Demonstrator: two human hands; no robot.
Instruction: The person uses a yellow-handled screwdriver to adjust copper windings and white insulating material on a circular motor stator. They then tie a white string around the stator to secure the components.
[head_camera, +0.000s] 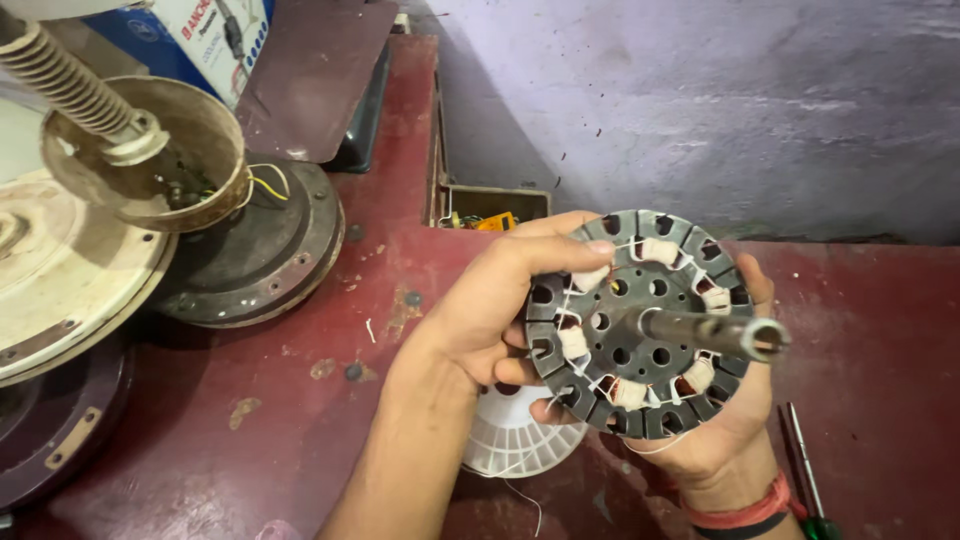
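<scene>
A round dark metal stator (640, 325) with copper coils, white insulation and a steel shaft (715, 333) through its middle is held up in front of me. My left hand (490, 300) grips its left rim, thumb pressed over the top coils. My right hand (735, 430) cups it from behind and below, fingers on the right rim. A thin white thread (660, 447) hangs from the lower coils. A white plastic spool (515, 440) lies on the bench just beneath the stator, partly hidden by my hands.
The bench top (300, 400) is worn red metal. Fan motor housings (250, 250) and a cream cover (60, 280) with a coiled cord sit at the left. A screwdriver (805, 480) lies at the right. A small open box (490, 210) sits by the grey wall.
</scene>
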